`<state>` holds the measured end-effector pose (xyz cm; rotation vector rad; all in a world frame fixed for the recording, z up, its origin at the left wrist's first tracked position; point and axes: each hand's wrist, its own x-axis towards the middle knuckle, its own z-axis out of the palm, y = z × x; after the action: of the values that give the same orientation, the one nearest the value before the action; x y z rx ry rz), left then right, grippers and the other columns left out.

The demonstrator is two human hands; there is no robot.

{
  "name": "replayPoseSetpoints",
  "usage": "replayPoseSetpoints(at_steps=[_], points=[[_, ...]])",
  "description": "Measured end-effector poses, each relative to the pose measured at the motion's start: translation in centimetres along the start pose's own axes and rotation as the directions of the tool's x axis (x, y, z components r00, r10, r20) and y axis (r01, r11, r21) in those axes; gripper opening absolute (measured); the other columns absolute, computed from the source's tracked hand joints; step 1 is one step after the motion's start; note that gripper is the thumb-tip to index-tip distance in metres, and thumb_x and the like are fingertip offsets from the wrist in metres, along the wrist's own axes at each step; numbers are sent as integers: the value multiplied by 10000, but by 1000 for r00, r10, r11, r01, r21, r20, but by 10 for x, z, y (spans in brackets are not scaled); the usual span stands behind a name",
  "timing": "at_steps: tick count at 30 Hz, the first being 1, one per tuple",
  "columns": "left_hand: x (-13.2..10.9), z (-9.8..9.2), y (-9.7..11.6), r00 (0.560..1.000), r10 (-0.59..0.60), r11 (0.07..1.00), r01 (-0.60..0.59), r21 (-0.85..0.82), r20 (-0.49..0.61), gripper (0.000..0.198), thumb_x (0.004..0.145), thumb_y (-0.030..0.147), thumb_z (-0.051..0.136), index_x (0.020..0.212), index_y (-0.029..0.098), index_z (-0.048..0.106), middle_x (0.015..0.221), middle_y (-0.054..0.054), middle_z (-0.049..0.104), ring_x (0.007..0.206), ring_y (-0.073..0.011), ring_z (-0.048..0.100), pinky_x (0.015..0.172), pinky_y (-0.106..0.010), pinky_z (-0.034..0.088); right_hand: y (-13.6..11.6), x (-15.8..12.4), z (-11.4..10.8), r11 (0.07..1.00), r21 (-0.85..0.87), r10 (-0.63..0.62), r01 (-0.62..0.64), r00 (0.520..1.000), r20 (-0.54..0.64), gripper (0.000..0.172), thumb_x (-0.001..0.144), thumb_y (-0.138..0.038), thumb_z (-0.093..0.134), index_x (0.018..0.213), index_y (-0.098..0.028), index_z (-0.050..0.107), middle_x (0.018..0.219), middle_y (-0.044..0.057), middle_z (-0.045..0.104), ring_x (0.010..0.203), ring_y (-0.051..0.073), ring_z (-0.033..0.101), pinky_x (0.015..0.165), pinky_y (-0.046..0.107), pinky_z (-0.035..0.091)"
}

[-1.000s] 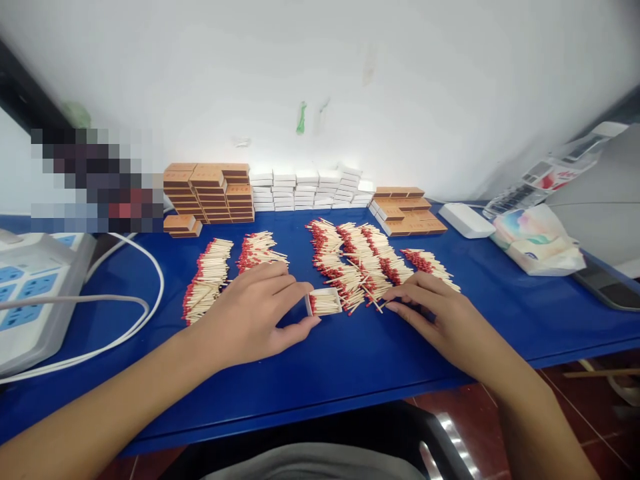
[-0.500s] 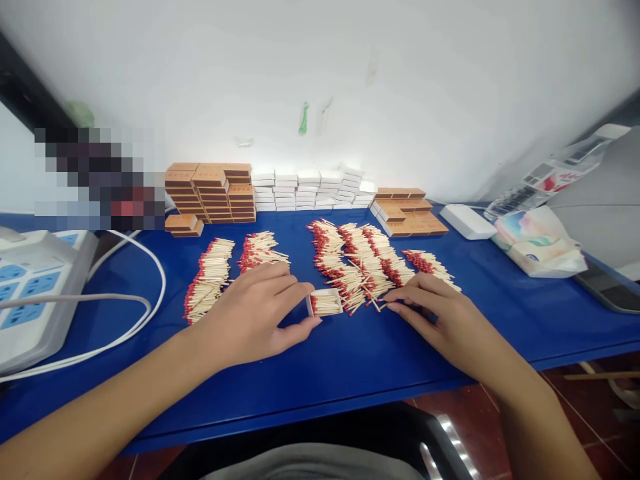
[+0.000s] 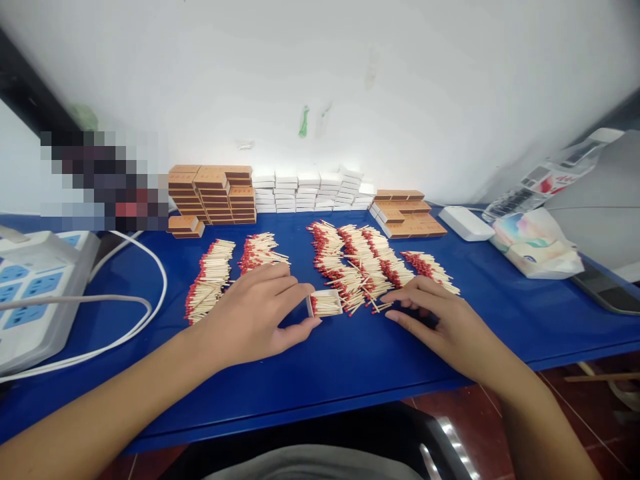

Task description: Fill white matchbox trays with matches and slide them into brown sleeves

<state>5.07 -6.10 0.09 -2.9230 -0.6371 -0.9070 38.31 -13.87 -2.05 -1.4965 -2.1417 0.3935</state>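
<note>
My left hand (image 3: 255, 317) has its thumb and index finger closed on the left end of a small white matchbox tray (image 3: 338, 311), which lies on the blue table. Red-headed matches (image 3: 325, 305) partly fill this tray. To its right, my right hand (image 3: 435, 310) hovers low with thumb and index fingertips slightly apart, at the front edge of a large spread of matches (image 3: 367, 257). A loose match (image 3: 383, 308) lies by those fingertips. Another match pile (image 3: 434, 270) sits just behind the right hand, and two more piles (image 3: 213, 273) lie beyond the left hand.
Along the wall stand brown matchboxes (image 3: 213, 193), white trays (image 3: 310, 190) and more brown boxes (image 3: 413, 223). A power strip (image 3: 47, 300) with white cables occupies the left. On the right are a white device (image 3: 465, 223), a tissue pack (image 3: 537, 243), a plastic bottle (image 3: 555, 177) and a phone (image 3: 607, 287).
My right thumb and index finger have parted from a pinch at the match by the pile's front edge. The left hand and the tray have stayed in place.
</note>
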Motion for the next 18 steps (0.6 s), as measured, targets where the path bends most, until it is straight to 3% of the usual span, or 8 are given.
replayPoseSetpoints(at_steps=[4,8,18], points=[[0,0,0,1000,8,1000,-8,3,-2,238,991,340,669,1105,136,710,740,-19,622,756,-204,564,706,-358,497,0,2,0,999,8,54,-54,997,60,185,1059,-417,569,1009,-280,684,1008,42,624,973,219,597,851,369,494],[1,0,0,1000,5,1000,-5,15,2,240,996,351,661,1096,138,712,734,-18,629,740,-200,563,706,-357,504,-5,0,2,998,7,57,-58,992,112,202,1086,-402,510,1014,-281,654,1043,40,618,1022,223,580,903,385,472],[1,-2,3,1000,22,999,-22,25,5,249,994,358,666,1085,131,716,736,-22,634,751,-207,565,700,-355,493,-31,-6,10,998,-45,53,-52,998,34,207,1092,-362,498,955,-258,614,1013,52,617,1001,234,587,900,396,478]])
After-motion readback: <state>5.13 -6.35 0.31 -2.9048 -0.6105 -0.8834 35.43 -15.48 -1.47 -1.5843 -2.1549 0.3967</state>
